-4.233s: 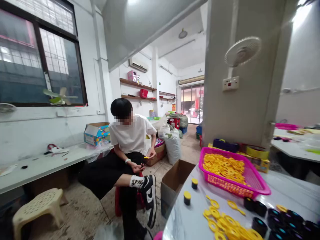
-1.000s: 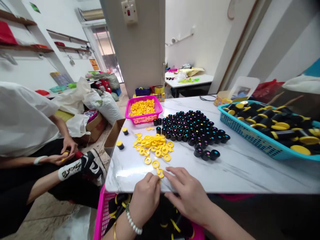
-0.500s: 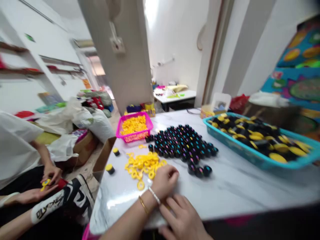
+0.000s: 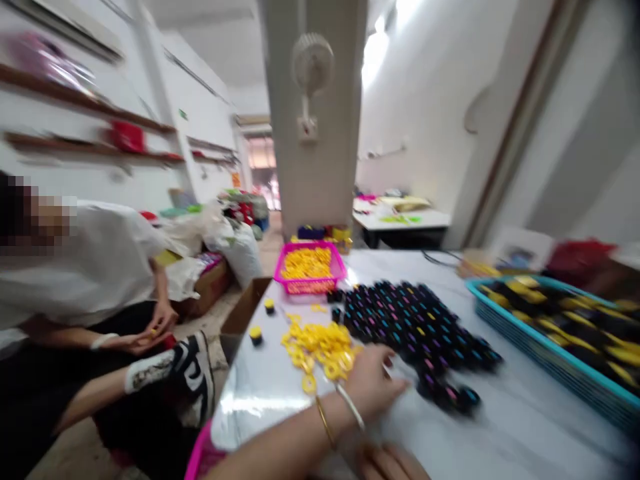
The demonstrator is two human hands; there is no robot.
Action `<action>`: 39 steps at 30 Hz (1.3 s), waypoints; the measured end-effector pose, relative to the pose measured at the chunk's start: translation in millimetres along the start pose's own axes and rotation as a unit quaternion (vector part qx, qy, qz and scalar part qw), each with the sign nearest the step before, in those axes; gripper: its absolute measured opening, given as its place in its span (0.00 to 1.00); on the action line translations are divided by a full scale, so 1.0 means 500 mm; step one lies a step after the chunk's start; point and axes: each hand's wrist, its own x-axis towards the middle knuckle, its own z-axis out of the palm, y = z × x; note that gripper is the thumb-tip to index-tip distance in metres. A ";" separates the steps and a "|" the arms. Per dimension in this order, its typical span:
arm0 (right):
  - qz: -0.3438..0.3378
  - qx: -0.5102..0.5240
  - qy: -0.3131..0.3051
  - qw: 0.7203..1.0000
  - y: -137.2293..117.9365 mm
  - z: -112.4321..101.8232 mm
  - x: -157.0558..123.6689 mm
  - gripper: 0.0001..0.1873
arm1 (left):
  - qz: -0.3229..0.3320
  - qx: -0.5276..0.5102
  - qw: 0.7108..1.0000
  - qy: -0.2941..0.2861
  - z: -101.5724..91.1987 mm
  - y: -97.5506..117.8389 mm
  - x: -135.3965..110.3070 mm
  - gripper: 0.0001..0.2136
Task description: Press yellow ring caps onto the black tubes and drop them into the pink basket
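My left hand (image 4: pixel 374 381) rests at the right edge of a pile of yellow plastic rings (image 4: pixel 320 343) on the marble-patterned table. Its thumb stands apart from the curled fingers, and nothing shows between them. A gold and a silver bracelet circle that wrist. Blurred and cut off by the bottom edge, my right hand (image 4: pixel 393 463) lies just below the left wrist; its fingertips are mostly hidden. Beyond the left hand, small black round pieces (image 4: pixel 400 313) with coloured centres stand packed in rows. Two black pieces with yellow tops (image 4: pixel 256 335) stand near the table's left edge.
A pink basket (image 4: pixel 310 285) of yellow pieces stands at the table's far left. On the right is a blue basket (image 4: pixel 540 340) with black and yellow pieces. A seated person (image 4: pixel 95 267) handles something small on the left. A cardboard box (image 4: pixel 245 310) stands beside the table.
The view has swung left and up, so the table sits further right and the seated person shows more. My left thumb has spread from the fingers. My right hand has dropped lower in view.
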 end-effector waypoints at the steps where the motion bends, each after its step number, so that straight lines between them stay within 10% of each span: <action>1: 0.029 0.000 -0.029 0.999 -0.025 -0.024 -0.032 0.24 | 0.000 0.005 1.000 -0.005 0.005 0.004 0.004 0.22; 9: 0.291 0.110 -0.025 0.950 -0.083 -0.092 -0.026 0.08 | 0.032 -0.001 0.999 -0.041 0.081 0.008 0.024 0.18; 14: 0.397 0.179 -0.017 0.900 -0.063 -0.121 -0.014 0.08 | 0.045 0.028 0.998 -0.031 0.064 0.007 0.006 0.11; 21: 0.617 0.310 0.067 0.720 -0.017 -0.165 -0.037 0.19 | 0.018 0.020 0.998 -0.055 -0.015 -0.038 -0.120 0.13; 30: 0.526 0.283 0.004 0.802 0.027 -0.120 0.055 0.11 | 0.040 0.025 0.998 -0.029 -0.009 -0.039 -0.147 0.12; 39: 0.574 0.316 -0.006 0.756 0.026 -0.106 0.039 0.15 | 0.024 -0.015 0.996 -0.084 -0.027 -0.025 -0.146 0.05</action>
